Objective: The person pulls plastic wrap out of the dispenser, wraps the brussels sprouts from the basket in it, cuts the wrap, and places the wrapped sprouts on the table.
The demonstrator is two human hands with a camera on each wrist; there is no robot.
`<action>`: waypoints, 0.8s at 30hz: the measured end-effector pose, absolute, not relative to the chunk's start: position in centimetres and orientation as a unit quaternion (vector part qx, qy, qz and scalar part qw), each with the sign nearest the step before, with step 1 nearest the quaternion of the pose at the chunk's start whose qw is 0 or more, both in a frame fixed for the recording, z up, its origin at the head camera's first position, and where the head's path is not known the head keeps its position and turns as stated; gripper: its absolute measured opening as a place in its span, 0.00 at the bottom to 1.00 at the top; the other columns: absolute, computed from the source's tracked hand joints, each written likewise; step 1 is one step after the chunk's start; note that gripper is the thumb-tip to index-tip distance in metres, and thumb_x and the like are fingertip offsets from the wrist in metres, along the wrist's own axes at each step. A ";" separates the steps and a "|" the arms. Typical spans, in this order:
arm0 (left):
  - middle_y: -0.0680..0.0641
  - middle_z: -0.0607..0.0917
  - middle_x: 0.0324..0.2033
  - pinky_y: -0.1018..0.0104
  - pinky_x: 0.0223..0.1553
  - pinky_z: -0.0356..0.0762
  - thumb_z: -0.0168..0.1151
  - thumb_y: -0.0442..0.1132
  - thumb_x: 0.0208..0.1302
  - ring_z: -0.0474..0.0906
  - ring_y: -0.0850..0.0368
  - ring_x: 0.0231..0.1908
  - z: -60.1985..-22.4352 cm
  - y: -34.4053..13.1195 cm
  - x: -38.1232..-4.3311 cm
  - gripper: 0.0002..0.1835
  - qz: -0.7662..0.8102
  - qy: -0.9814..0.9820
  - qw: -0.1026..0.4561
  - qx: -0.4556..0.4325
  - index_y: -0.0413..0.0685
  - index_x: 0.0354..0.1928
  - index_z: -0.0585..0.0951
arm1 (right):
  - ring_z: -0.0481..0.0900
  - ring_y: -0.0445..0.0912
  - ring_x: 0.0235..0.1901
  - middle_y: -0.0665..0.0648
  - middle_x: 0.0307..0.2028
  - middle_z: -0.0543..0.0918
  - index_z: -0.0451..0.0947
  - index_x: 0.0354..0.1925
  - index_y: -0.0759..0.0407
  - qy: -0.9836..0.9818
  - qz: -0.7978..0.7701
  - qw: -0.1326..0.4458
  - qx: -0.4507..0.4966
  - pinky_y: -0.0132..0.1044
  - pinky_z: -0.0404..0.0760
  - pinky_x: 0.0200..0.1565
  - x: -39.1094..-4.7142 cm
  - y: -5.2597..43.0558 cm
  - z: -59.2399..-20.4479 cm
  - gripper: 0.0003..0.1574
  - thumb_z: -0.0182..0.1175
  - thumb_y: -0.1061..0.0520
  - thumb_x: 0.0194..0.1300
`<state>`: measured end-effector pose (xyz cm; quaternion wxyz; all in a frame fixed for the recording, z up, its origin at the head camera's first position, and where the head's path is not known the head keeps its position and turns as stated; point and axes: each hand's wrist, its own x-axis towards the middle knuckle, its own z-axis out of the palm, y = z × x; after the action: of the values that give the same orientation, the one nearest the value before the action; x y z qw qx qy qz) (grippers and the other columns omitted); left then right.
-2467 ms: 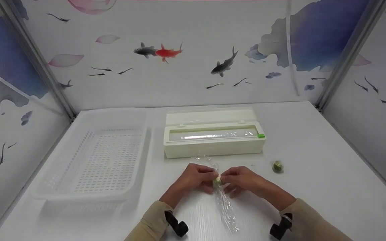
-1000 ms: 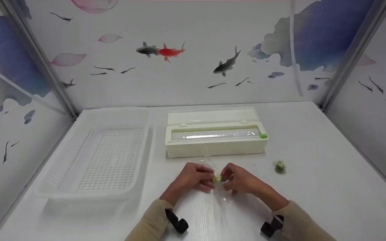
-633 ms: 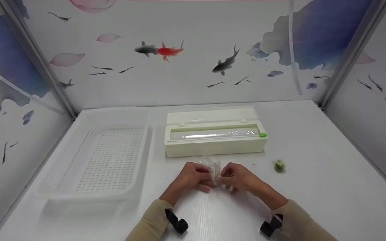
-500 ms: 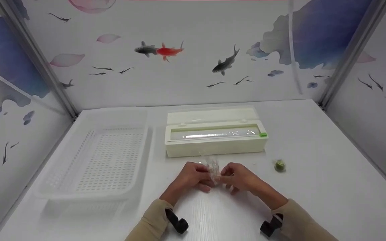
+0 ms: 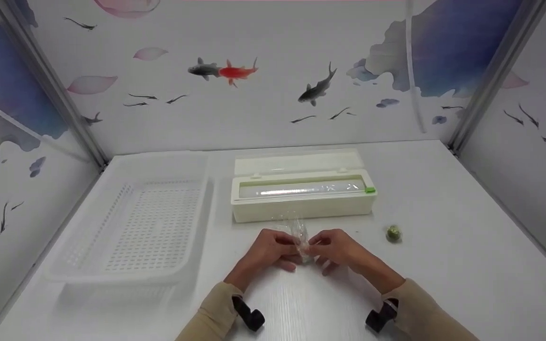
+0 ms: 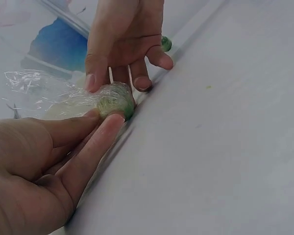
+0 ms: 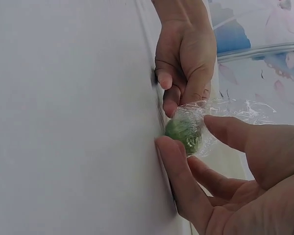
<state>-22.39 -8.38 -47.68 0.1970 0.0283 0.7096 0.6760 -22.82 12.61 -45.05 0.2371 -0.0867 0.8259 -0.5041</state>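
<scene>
Between both hands, low over the table, is a small round green vegetable (image 7: pixel 182 133), like a Brussels sprout, with clear plastic wrap (image 6: pixel 39 89) around it. The wrap's loose, crinkled end stands away toward the cling film box. My left hand (image 5: pixel 269 248) pinches the vegetable from the left with thumb and finger. From the right, my right hand (image 5: pixel 341 248) has its thumb on the gathered wrap and a finger against the green side. In the head view the fingers hide most of the vegetable. A second wrapped green ball (image 5: pixel 393 233) lies to the right of my right hand.
An open cream cling film box (image 5: pixel 301 208) with a roll (image 5: pixel 296 189) inside and a green slider (image 5: pixel 370 190) stands just beyond the hands. At left sits a white perforated basket (image 5: pixel 192 227). Printed panels (image 5: pixel 273 118) enclose the table's back and sides.
The long wrap tail that hung toward the near side is now folded up and away over the vegetable. My right hand has shifted slightly; the left stays nearly in place.
</scene>
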 end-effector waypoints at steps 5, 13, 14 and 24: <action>0.39 0.90 0.42 0.65 0.33 0.89 0.68 0.31 0.62 0.90 0.54 0.34 -47.4 -9.4 -22.5 0.14 0.661 0.711 0.228 0.074 0.39 0.50 0.86 | 0.82 0.46 0.32 0.56 0.37 0.84 0.80 0.46 0.62 0.821 -0.513 0.238 -0.078 0.38 0.88 0.30 -22.8 12.5 -45.3 0.19 0.70 0.52 0.62; 0.42 0.89 0.47 0.59 0.39 0.90 0.71 0.36 0.61 0.89 0.52 0.40 -46.9 -10.3 -22.8 0.18 0.643 0.707 0.267 0.127 0.43 0.53 0.85 | 0.81 0.46 0.29 0.55 0.33 0.84 0.79 0.41 0.61 0.817 -0.525 0.233 -0.055 0.37 0.87 0.29 -22.6 12.1 -45.3 0.17 0.72 0.53 0.59; 0.42 0.89 0.46 0.59 0.39 0.90 0.72 0.36 0.60 0.89 0.52 0.40 -46.8 -10.3 -22.7 0.18 0.640 0.710 0.265 0.128 0.43 0.53 0.85 | 0.81 0.45 0.29 0.55 0.33 0.84 0.78 0.40 0.60 0.816 -0.526 0.233 -0.052 0.36 0.86 0.29 -22.6 12.1 -45.3 0.17 0.72 0.53 0.58; 0.41 0.91 0.33 0.67 0.29 0.88 0.73 0.37 0.60 0.87 0.57 0.27 -47.1 -8.5 -22.7 0.14 0.645 0.729 0.215 0.082 0.41 0.47 0.87 | 0.80 0.45 0.31 0.53 0.32 0.82 0.78 0.37 0.61 0.816 -0.521 0.235 -0.083 0.36 0.87 0.29 -22.8 12.6 -45.2 0.16 0.73 0.55 0.59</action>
<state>-22.72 -8.54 -47.07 0.2152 0.0823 0.7290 0.6446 -22.83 12.63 -45.17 0.2352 -0.0832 0.8161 -0.5212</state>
